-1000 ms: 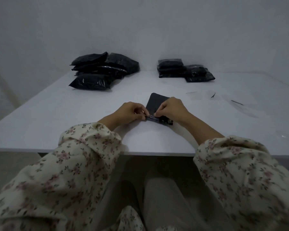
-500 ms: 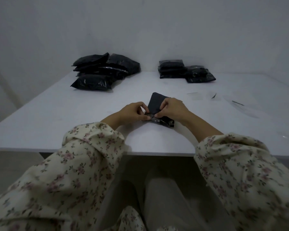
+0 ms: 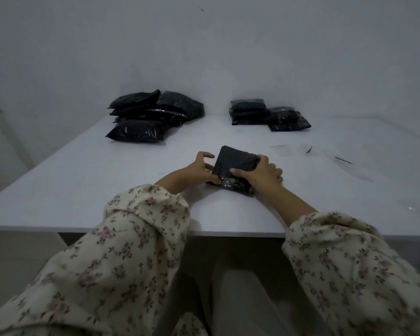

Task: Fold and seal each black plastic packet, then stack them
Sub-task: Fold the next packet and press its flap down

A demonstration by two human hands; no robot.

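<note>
On the white table (image 3: 102, 190), close to its near edge and roughly midway across, lay a black plastic packet (image 3: 235, 161), turned at an angle so that one corner pointed toward the far wall (image 3: 204, 57). Its near end showed a band of shiny, crinkled plastic, while the rest of its top looked matte and flat.

The right hand (image 3: 263, 174) gripped the packet from the right. Its fingers curled over the far right edge and its thumb lay stretched across the top, just behind the shiny band. The left hand (image 3: 199, 169) sat at the packet's left side, its fingers loosely curled and lifted clear of the plastic. Its thumb seemed to press on the near left corner, though the dim light made that contact hard to read. Both forearms came out of cream floral sleeves (image 3: 131, 251) that hung past the table's near edge.

Far back on the left, a loose heap (image 3: 153, 117) of puffy black packets rested against the wall, several of them overlapping at odd angles. Well apart from it, far back on the right, stood a neater stack (image 3: 249, 111) of flatter packets, with a second low pile touching its right side. A few thin scraps (image 3: 343, 160) lay scattered on the table to the right of the hands.
</note>
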